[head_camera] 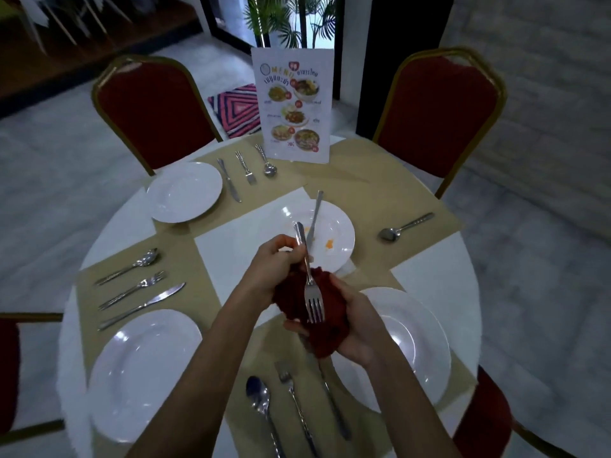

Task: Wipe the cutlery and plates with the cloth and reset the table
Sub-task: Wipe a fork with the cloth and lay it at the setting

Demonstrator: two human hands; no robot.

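My left hand (274, 259) grips the handle of a steel fork (310, 285), tines pointing toward me. The tines lie on a bunched dark red cloth (317, 325) that my right hand (357, 328) cups from below. Behind my hands a white plate (334, 226) with orange food specks holds a knife (314, 216) leaning across it. A lone spoon (401, 227) lies on the mat to its right. Clean white plates sit at far left (184, 192), near left (142, 371) and near right (416, 342).
Cutlery sets lie at far left (246, 171), left (139, 285) and near me (291, 411). A standing menu card (291, 104) is at the round table's far edge (109, 236). Red chairs (155, 110) (436, 110) ring the table.
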